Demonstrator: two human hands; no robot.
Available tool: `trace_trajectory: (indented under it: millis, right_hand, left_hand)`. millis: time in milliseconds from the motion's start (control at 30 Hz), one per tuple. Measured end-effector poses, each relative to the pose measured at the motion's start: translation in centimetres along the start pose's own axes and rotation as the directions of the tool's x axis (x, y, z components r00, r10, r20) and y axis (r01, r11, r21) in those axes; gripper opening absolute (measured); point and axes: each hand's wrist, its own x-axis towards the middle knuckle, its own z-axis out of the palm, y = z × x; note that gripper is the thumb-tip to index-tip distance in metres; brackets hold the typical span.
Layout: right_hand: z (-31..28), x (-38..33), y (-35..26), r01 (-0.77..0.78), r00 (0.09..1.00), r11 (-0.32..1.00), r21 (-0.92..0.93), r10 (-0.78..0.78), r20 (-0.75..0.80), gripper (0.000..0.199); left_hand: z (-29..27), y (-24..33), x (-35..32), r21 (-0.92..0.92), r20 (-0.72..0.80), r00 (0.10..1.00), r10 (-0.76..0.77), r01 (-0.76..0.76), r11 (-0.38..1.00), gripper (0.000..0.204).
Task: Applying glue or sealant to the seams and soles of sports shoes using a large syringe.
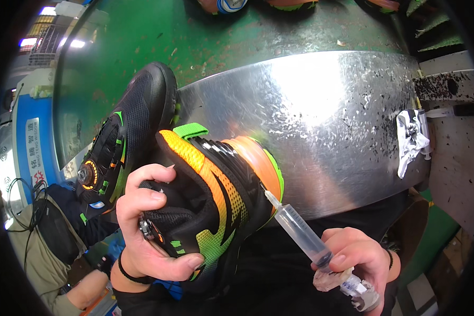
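Observation:
My left hand (142,231) is closed around a black, orange and green sports shoe (219,210), fingers at its opening and thumb along its side. The shoe is tilted, with its orange heel and bright green sole edge toward the right. My right hand (361,258) grips a clear plastic syringe (303,231). Its narrow tip meets the seam between the shoe's upper and the orange heel. Crumpled whitish wrapping (332,279) surrounds the rear end of the syringe at my fingers. Beyond my left hand lies a second black shoe (137,105) with a round dial.
A scratched metal plate (237,100) covers the near part of the green table (158,37). At its right edge lie a stained white cloth (408,139) and another syringe (441,112). Several shoes (289,4) show at the top. A co-worker's forearm (89,288) is at lower left.

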Motion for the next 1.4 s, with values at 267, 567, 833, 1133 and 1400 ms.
trace_trajectory:
  millis: [267,567,833,1133,1400]
  right_hand:
    - [-0.1,1.0,0.1,0.126,0.987,0.977,-0.170,-0.106,0.120,0.104]
    - [1.8,-2.0,-1.4,0.128,0.887,0.951,-0.282,-0.237,-0.396,0.034]
    - [-0.1,-4.5,-0.9,0.189,0.841,0.970,-0.151,-0.239,-0.485,0.104]
    - [-1.6,-7.2,1.0,0.060,0.852,0.985,-0.161,-0.135,-0.506,0.136]
    - [-2.7,-8.4,2.1,-0.064,0.835,0.985,-0.159,-0.034,-0.549,0.136]
  left_hand:
    - [0.1,0.0,0.3,0.001,-0.011,1.000,-0.027,0.027,1.000,0.081]
    - [-0.8,0.3,0.3,0.152,0.012,0.999,0.051,-0.053,0.987,0.091]
    - [-4.3,11.0,-4.5,0.422,-0.395,0.906,0.154,0.030,0.906,0.107]
    - [-12.7,12.5,12.6,0.812,0.037,0.950,0.311,-0.209,0.544,0.077]
    - [-12.4,1.3,19.6,0.920,0.391,0.908,0.153,-0.390,-0.039,0.066]
